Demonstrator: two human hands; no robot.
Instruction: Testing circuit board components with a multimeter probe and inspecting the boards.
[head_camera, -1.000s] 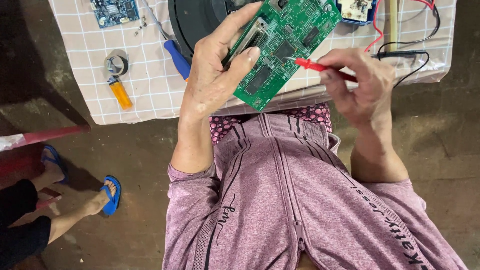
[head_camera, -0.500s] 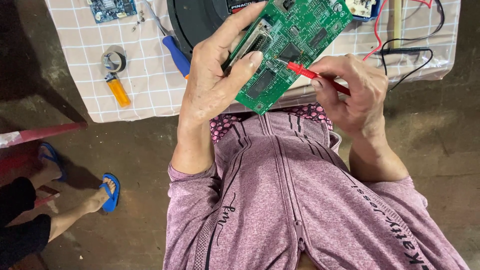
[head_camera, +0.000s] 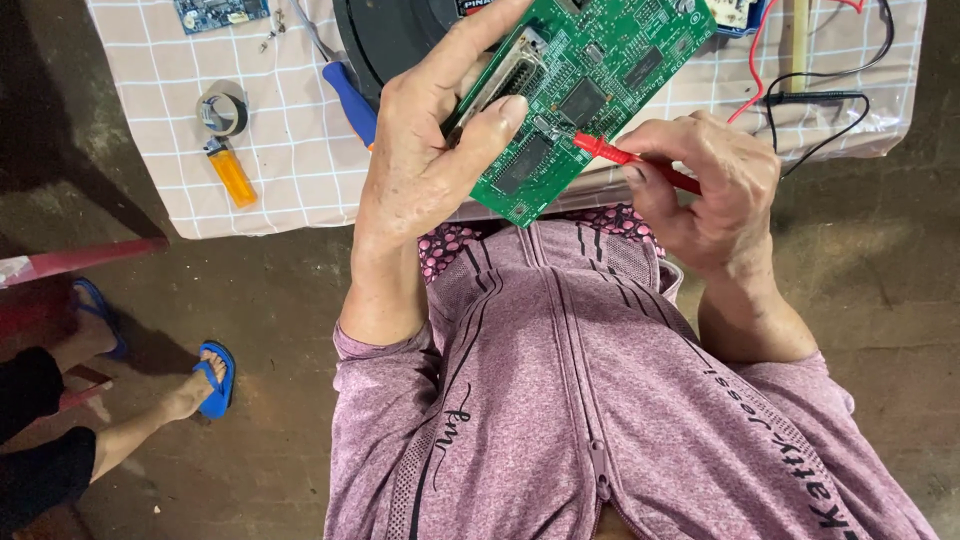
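The person wears a mauve heathered zip-up jacket (head_camera: 600, 400) with sleeves pushed up to the elbows. A zipper (head_camera: 585, 400) runs down its middle; thin dark stripes curve either side of it. Above the zipper's top shows a pink patterned undershirt (head_camera: 450, 243). Both forearms are bare.

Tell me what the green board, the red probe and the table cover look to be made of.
Green board: rigid laminate, likely fibreglass, with a glossy green coat, black chips and a metal connector. Red probe, held in the right hand: smooth moulded plastic, its tip on the board. Table cover: checked, probably cloth or vinyl; it drapes at the edge.
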